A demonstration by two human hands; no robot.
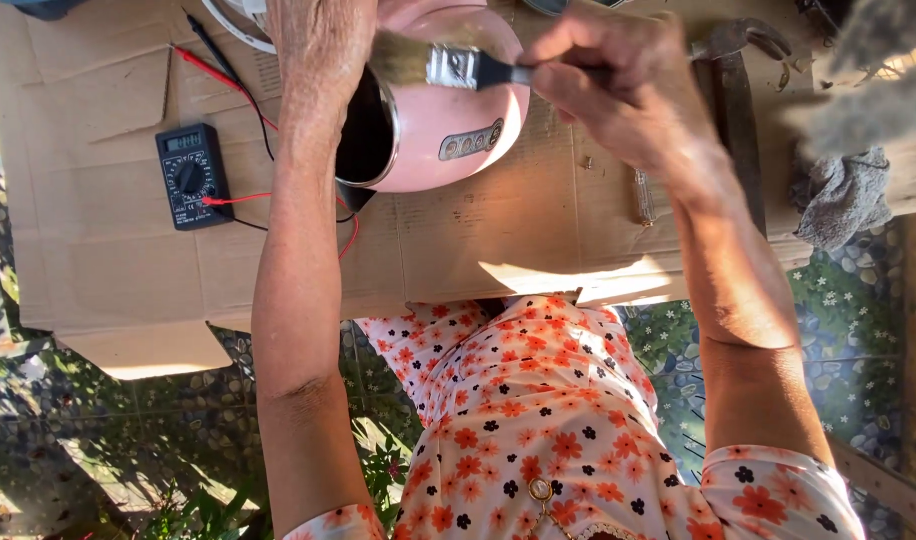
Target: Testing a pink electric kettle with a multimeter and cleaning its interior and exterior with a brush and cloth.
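Head view, left hand [318,45] gripping pink cooker [443,120], dark interior, right hand [603,85] grasping paintbrush [448,65].

I see both bare forearms extended forward, roughly parallel and well apart. My left hand [323,40] is curled downward at the wrist, fingers closed in a grasp. My right hand [608,85] is bent inward, fingers pinched shut in a grip.

Glossy pink cooker [448,120]; matt cardboard [98,250]; bristle brush [428,62].
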